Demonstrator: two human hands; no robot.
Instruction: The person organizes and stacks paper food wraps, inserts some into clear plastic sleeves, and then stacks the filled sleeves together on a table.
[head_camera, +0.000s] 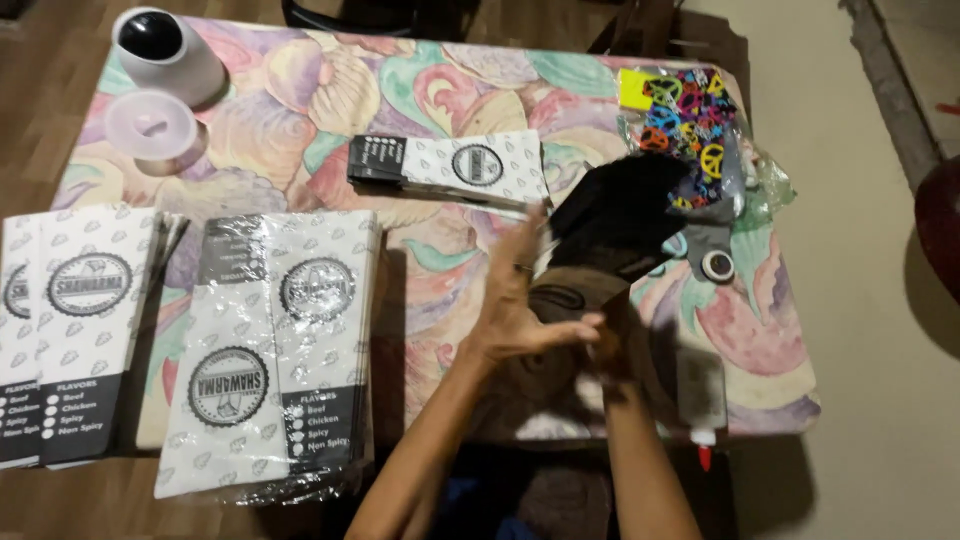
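Note:
My left hand (512, 300) is raised over the table's middle, fingers stretched up with a ring on one, thumb pointing right. It presses against a blurred brown and black flat carton (615, 215) held up between both hands. My right hand (603, 352) is just below and to the right, mostly hidden behind the carton's brown lower part and gripping it from underneath. One flat white and black printed carton (450, 165) lies on the table just beyond my left hand.
A plastic-wrapped stack of printed cartons (270, 340) and another stack (70, 330) lie at the left. A white dome device (165, 50) and clear round lid (155, 125) sit far left. Right: a colourful patterned bag (690, 120), small tape roll (717, 265), glue bottle (700, 400). Pastel tablecloth (420, 90).

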